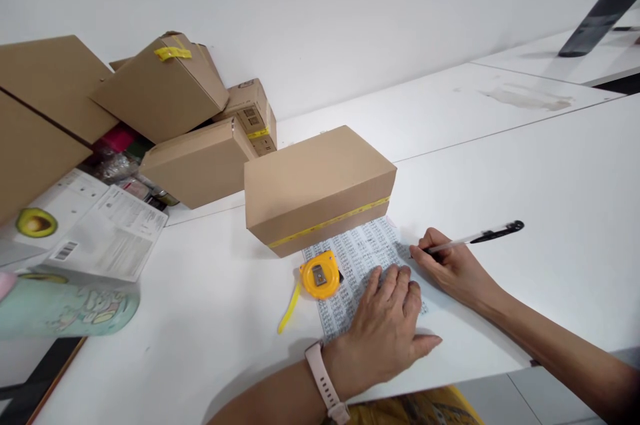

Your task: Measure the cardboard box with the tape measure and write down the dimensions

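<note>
My left hand [387, 322] lies flat on a sheet of paper [345, 272] covered in columns of small handwriting, its thumb stretched out to the right. A pen [473, 238] with a clear barrel and black cap on its rear end is held in my right hand [453, 265], the tip at the paper's right side. To the left of my fingers, a yellow tape measure [320, 275] rests on the sheet's edge, its yellow strap pointing down-left. Just behind the paper stands a closed brown cardboard box [320, 185] with a strip of yellow tape along its front, partly over the sheet's far edge.
Several cardboard boxes [165, 92] are piled at the back left against the wall. Nearer are a white printed package with an avocado picture [115, 232] and a mint-green bottle [75, 305]. A dark bottle [603, 12] stands at the far right of the white table [525, 178].
</note>
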Available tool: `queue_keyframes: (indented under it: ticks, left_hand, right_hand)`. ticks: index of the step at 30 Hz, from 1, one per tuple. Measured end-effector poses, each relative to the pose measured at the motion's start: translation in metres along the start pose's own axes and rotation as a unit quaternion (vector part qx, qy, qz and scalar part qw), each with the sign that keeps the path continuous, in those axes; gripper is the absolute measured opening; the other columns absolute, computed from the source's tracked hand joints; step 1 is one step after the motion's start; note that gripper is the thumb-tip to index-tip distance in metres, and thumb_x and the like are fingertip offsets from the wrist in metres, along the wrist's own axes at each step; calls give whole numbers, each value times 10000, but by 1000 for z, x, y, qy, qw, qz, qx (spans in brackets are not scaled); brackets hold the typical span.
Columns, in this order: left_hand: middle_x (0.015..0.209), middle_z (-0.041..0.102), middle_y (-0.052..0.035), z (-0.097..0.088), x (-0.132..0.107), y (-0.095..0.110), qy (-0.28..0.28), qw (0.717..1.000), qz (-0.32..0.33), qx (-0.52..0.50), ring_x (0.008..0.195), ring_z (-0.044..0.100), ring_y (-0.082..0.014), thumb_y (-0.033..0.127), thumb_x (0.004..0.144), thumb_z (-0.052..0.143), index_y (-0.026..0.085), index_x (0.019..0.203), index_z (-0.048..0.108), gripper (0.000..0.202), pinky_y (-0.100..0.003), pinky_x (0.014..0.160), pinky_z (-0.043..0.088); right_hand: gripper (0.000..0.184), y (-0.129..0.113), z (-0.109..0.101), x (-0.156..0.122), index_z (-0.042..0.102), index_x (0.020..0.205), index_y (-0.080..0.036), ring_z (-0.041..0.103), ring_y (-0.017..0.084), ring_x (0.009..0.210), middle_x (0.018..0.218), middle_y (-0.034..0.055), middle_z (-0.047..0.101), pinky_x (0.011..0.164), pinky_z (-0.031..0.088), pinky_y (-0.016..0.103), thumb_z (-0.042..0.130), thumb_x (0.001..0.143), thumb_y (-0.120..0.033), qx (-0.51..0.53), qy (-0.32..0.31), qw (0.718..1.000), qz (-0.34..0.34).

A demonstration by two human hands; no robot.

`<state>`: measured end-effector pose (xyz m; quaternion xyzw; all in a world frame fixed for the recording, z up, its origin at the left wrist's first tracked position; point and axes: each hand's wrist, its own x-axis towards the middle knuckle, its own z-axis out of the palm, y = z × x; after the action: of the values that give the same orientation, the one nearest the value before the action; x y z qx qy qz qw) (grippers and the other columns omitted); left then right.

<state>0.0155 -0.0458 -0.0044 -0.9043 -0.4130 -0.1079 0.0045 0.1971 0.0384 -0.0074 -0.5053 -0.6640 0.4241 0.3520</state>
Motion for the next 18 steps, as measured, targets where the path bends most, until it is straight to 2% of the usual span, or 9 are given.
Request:
queue_keyframes:
  ticks: [18]
  left_hand:
    - [1473, 493, -212, 0, 1, 0, -5, 1000, -2, -8, 1417, 392, -324, 575, 1004, 364, 32, 1364, 484, 663, -463, 1207, 236]
  right_hand:
    - [310, 8, 2, 0, 453, 725, -243, 348, 117, 524, 573, -61, 403, 479, 296, 264, 602, 890, -459, -34, -25, 999, -8]
